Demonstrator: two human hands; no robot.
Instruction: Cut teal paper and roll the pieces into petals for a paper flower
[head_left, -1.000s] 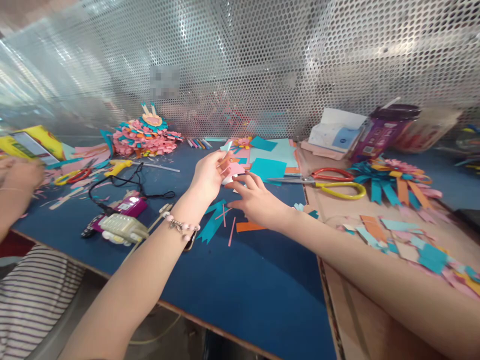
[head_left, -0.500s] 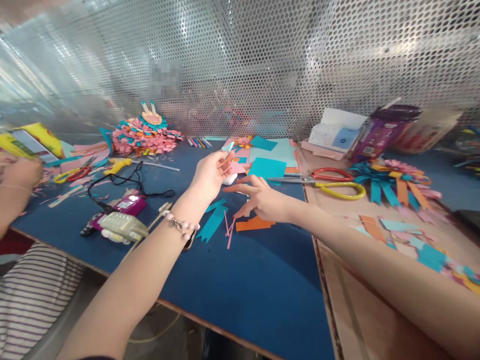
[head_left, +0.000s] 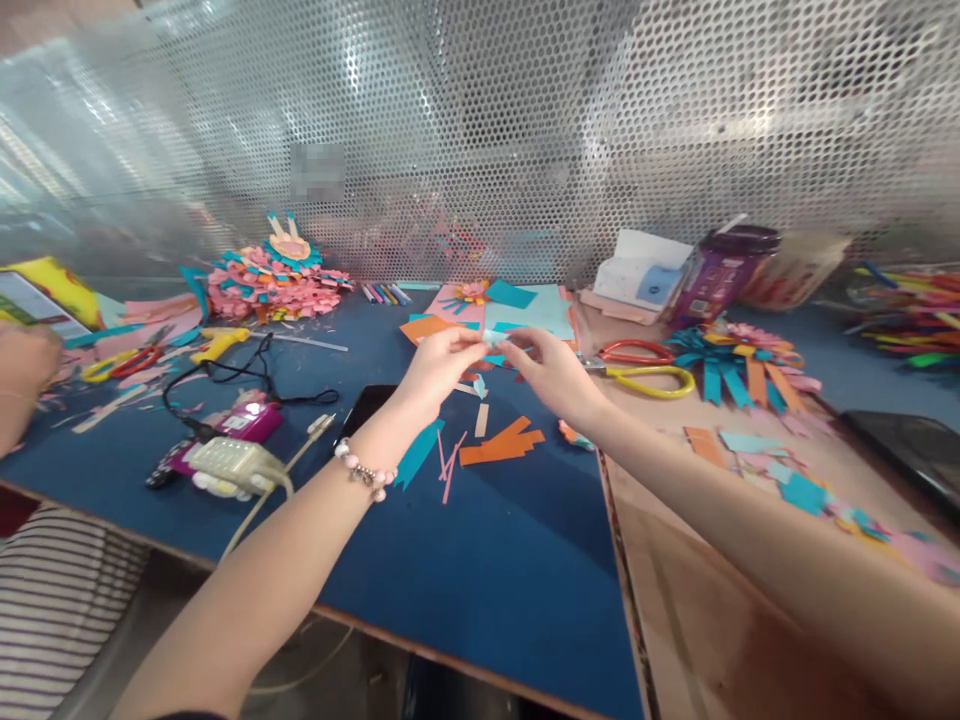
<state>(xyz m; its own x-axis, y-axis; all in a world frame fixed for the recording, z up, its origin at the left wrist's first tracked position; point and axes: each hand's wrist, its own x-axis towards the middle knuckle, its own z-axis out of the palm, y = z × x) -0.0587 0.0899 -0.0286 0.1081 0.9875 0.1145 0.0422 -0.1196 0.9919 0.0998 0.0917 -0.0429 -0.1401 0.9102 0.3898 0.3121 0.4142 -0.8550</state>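
A small pale blue piece of paper (head_left: 493, 338) is pinched between my two hands above the blue table. My left hand (head_left: 439, 372), with a beaded bracelet at the wrist, grips its left side. On its right side are the closed fingertips of my right hand (head_left: 553, 370). Below my hands lie a cluster of orange paper strips (head_left: 502, 443), thin pink strips (head_left: 448, 468) and teal strips (head_left: 418, 455). Flat teal and pale blue sheets (head_left: 550, 305) lie behind, partly hidden by my hands. Red-and-yellow-handled scissors (head_left: 652, 382) rest right of my right hand.
At left are a purple power strip (head_left: 251, 420) with a plug, a yellow glue gun (head_left: 219, 345) and a pile of pink paper flowers (head_left: 274, 285). A purple cup (head_left: 724, 270) stands at back right. A co-worker's hand (head_left: 30, 365) is at far left.
My right hand has risen from over the paper strips to meet my left hand at the pale blue piece. The view has turned a little to the right.
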